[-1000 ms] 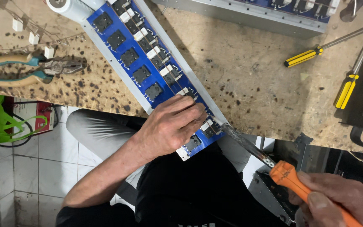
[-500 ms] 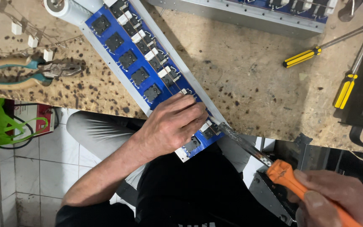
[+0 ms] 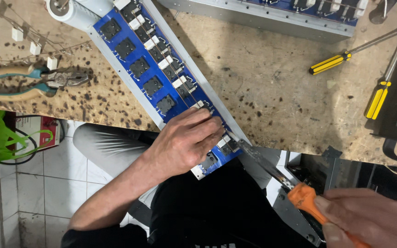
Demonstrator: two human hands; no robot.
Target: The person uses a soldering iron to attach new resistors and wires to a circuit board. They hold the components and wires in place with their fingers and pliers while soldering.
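Both hands had barely shifted: the left hand [image 3: 187, 140] stayed pressed flat on the blue board [image 3: 155, 69]. The right hand [image 3: 368, 220] kept gripping the orange-handled screwdriver [image 3: 272, 172], its tip now nearer the board's end.

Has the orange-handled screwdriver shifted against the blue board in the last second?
No. The orange-handled screwdriver keeps its tip at the same near end of the blue board, beside the left hand. The right hand grips its handle as before.

Board end [image 3: 207, 160] under left hand [image 3: 184, 142], screwdriver handle [image 3: 309, 204] cut off — tip perhaps touching
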